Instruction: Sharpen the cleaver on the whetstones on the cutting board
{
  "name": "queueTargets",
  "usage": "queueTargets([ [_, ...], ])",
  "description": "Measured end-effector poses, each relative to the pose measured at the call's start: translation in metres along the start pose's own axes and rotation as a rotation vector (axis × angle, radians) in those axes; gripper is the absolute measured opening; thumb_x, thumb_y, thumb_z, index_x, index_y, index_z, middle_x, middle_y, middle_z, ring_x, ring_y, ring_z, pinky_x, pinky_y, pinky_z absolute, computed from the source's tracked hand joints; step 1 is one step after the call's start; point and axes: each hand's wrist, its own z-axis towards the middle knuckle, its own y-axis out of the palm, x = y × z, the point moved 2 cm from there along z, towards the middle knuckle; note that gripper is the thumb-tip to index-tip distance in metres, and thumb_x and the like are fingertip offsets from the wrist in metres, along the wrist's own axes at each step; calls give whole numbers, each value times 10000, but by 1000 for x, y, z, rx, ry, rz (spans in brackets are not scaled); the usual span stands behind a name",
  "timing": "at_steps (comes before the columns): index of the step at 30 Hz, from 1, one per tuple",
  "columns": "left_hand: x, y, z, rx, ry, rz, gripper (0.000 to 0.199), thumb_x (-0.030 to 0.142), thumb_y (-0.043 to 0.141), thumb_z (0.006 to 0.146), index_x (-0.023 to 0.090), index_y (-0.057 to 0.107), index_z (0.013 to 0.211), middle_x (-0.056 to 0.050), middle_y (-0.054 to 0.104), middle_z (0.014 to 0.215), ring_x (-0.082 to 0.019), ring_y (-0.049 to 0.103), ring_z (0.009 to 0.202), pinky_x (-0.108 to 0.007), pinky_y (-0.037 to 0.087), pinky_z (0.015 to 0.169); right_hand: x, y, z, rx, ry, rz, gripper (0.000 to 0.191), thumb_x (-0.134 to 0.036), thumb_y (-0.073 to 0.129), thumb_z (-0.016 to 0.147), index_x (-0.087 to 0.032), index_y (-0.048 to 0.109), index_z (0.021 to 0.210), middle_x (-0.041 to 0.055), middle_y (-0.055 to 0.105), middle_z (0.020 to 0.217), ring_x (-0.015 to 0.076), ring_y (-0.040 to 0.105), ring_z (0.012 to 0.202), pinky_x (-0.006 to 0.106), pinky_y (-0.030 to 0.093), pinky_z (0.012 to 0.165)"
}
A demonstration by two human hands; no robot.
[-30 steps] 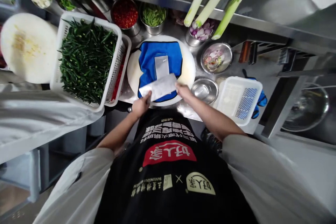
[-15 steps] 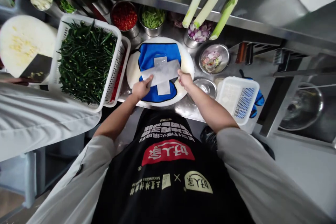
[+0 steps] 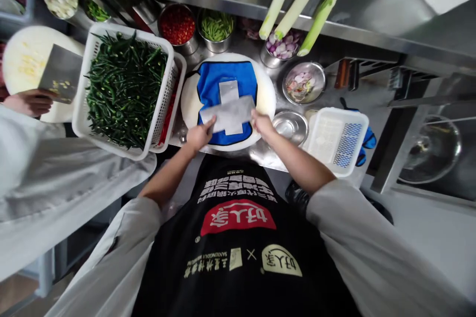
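A blue cloth with dark edging [image 3: 208,79] lies on a round white board [image 3: 266,86]. Two greyish-white flat strips form a cross over it. The upright strip [image 3: 228,90] rests on the cloth, and the slanting strip [image 3: 230,113] lies across it. My left hand [image 3: 201,133] pinches the slanting strip's left end, thumb on top. My right hand [image 3: 262,124] grips its right end with curled fingers. Whether the strips are joined cannot be told.
At left, a basket of green chillies [image 3: 124,89] stands beside another person's hand [image 3: 29,103] holding a cleaver [image 3: 61,72]. Bowls of chopped food line the back; leeks [image 3: 301,5] overhang them. A metal bowl [image 3: 290,128] and white basket [image 3: 336,141] are at right.
The other person's hand and cleaver have moved up and into fuller view at left. My hands still hold the strip's ends, with the left slightly lower.
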Motion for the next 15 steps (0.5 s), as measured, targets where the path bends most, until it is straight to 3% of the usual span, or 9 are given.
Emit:
queueTargets([
  [2,3,21,-30,-112,2,2,681,391,520,1049,388,320,1700,-96,763,1222,-262,745,1035,-321,532,905,26,-5,-21,-30,92,-22,478,-386,595,1058,-216,445,637,-24,411,447,95,349,376,235,237,379],
  [4,4,31,-42,-156,-15,-16,735,369,565,1022,386,298,1707,-90,771,1192,-259,749,1027,-311,532,891,35,-5,-24,-31,122,-10,462,-372,606,1049,-217,443,646,-32,399,442,96,341,371,237,231,374],
  [8,-2,4,0,9,-65,-32,799,302,589,987,394,270,1714,-81,743,1309,-273,727,1141,-316,525,938,-12,10,19,-24,-32,2,510,-393,582,1071,-221,410,623,-33,391,445,84,324,378,237,245,386],
  [10,-4,-4,8,60,-63,-32,778,311,576,996,398,280,1711,-80,736,1330,-277,723,1161,-319,523,948,-23,11,24,-15,-96,-32,523,-403,562,1083,-216,420,615,-26,410,451,82,339,385,231,268,400],
  [15,0,38,-50,-125,-40,-36,721,378,560,1026,384,311,1703,-91,783,1143,-257,759,1002,-302,527,866,29,-3,-21,-87,29,-144,452,-358,582,1065,-206,496,649,-21,465,469,101,397,392,232,305,417],
])
